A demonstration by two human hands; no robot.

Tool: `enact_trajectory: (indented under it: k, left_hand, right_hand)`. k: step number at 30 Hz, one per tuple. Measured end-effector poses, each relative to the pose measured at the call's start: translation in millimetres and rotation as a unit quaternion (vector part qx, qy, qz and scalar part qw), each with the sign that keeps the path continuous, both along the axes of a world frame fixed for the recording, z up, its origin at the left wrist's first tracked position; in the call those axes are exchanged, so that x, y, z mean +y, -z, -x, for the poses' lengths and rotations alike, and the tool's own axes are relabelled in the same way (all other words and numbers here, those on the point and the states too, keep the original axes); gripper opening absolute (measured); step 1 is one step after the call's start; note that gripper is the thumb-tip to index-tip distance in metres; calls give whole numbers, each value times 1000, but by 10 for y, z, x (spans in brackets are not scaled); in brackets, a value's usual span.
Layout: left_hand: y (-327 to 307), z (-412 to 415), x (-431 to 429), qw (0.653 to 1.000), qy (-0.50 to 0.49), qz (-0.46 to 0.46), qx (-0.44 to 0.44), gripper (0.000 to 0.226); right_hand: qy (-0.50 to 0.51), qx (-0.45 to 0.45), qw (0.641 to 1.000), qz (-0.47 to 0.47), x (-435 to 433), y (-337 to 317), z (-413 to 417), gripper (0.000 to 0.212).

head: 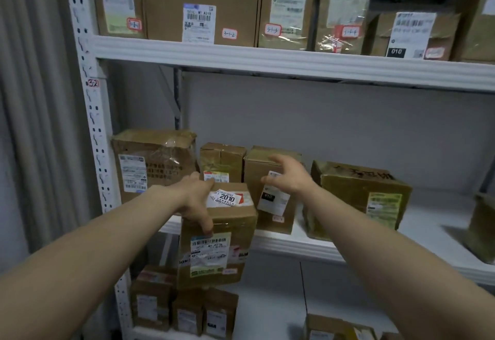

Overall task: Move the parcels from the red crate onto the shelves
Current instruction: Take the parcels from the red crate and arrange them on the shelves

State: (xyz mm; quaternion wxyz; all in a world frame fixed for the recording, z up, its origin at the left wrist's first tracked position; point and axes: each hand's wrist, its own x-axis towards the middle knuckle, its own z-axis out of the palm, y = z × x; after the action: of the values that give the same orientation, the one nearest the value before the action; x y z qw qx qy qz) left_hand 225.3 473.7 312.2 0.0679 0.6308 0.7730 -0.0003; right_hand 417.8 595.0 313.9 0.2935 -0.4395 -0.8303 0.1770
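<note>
My left hand (pixel 197 199) grips a brown cardboard parcel (pixel 227 222) with a "2010" sticker on top, thumb down its front face. The parcel hangs at the front edge of the white middle shelf (pixel 297 246), in front of a small box (pixel 222 160). To the right, my right hand (pixel 290 176) is spread with loosely bent fingers against the upper corner of an upright box (pixel 267 216) standing on that shelf. It holds nothing. The red crate is out of view.
A larger box (pixel 155 160) stands at the shelf's left end and a taped box (pixel 361 197) to the right. The top shelf (pixel 267 58) carries a row of labelled boxes. More small boxes (pixel 184 310) sit on the lower shelf. A white upright post (pixel 93 115) bounds the left side.
</note>
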Motion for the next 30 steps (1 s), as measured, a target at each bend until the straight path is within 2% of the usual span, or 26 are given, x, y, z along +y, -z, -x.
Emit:
enact_trajectory:
  k: [5,7,10,13,15,21,30]
  left_hand:
    - [-131,-99,267,1000,-25,3,-10,124]
    - [-163,-121,322,999,-34,2,-13,121]
    - [-183,-106,369,999,-37,15,-30,112]
    - [-201,-60,424,998,-33,29,-43,105]
    - [-213,-30,462,997,-32,35,-58,101]
    - [-235,53,505,996,-23,42,-74,111]
    - [-293,-9,591,995,6,53,-86,105]
  right_hand:
    - [21,-218,972,-82,592,-211,-7,89]
    - [0,-262,962,-74,761,-205,5,90]
    - [-18,-315,947,-61,940,-99,64,80]
    - [-14,-308,947,-88,1031,4,87,64]
    - [-8,-293,950,-106,1046,36,74,61]
    - [-16,-268,959,-87,1061,31,-21,61]
    - [-9,-255,964,-71,1030,-19,-359,62]
